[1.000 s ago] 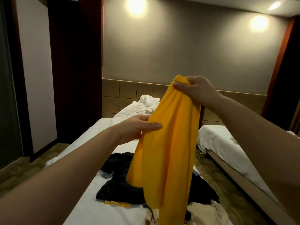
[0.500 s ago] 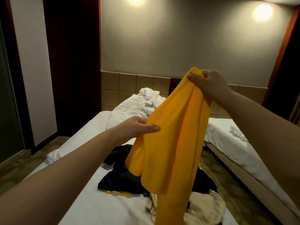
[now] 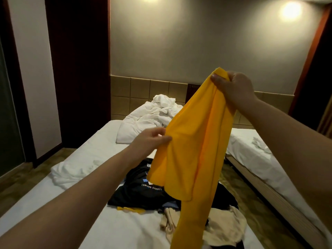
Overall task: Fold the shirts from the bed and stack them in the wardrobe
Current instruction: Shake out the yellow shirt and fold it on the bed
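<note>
A yellow shirt (image 3: 194,155) hangs in the air above the bed (image 3: 89,151). My right hand (image 3: 233,87) grips its top edge, held high. Lower and to the left, my left hand (image 3: 150,139) pinches the shirt's left edge. The cloth droops in long folds to the bottom of the view. Under it on the white sheet lie a black printed shirt (image 3: 143,187), a beige garment (image 3: 224,229) and a strip of yellow cloth (image 3: 131,209). The wardrobe is not in view.
Crumpled white bedding (image 3: 152,115) is heaped at the head of the bed. A second bed (image 3: 255,155) stands to the right across a narrow floor gap (image 3: 226,175). A dark wooden panel (image 3: 79,69) and a glass door (image 3: 9,112) are on the left.
My right hand has drawn the shirt's top edge further right, spreading the cloth between both hands. The view has tipped down, showing more of the bed.
</note>
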The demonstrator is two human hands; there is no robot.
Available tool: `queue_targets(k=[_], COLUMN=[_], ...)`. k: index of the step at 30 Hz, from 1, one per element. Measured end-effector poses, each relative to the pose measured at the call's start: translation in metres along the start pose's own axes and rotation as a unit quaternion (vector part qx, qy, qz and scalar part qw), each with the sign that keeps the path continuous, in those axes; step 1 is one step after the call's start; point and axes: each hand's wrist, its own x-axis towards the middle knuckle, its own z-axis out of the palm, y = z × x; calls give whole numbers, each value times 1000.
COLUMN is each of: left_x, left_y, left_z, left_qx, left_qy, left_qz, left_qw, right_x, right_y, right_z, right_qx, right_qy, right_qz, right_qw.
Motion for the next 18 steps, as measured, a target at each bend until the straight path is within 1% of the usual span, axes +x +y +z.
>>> queue_targets(k=[2,3,5,6,7,9,11,14,16,18], left_x=[1,-1,-6,-8,-11,-14,-16,-18,-20,-19], left_y=[5,7,1,-7,-15,-32,-45,-56,-59,-62], left_z=[-3,-2,8,16,25,42,55,66,69,66], left_qx=[-15,15,92,104,101,85,64,35,37,39], left_qy=[70,71,0,-38,-58,-53,-39,-30,-22,3], left_qz=[15,14,2,-13,-36,-74,-98,-95,-85,-79], left_qw=[997,997,996,994,993,992,992,994,995,996], right_x=[0,0,-3,-5,-7,-9,-9,-7,-6,-6], right_y=[3,4,4,3,2,-1,-4,-2,4,11], right_z=[-3,-4,-3,-1,1,6,8,6,3,0], right_qx=[5,7,14,20,26,32,13,-7,-15,-24], right_qy=[1,-4,-18,-24,-28,-28,-27,-28,-20,-13], right_qz=[13,19,28,29,27,22,13,3,3,8], right_qw=[1000,1000,999,999,999,999,999,1000,1000,1000])
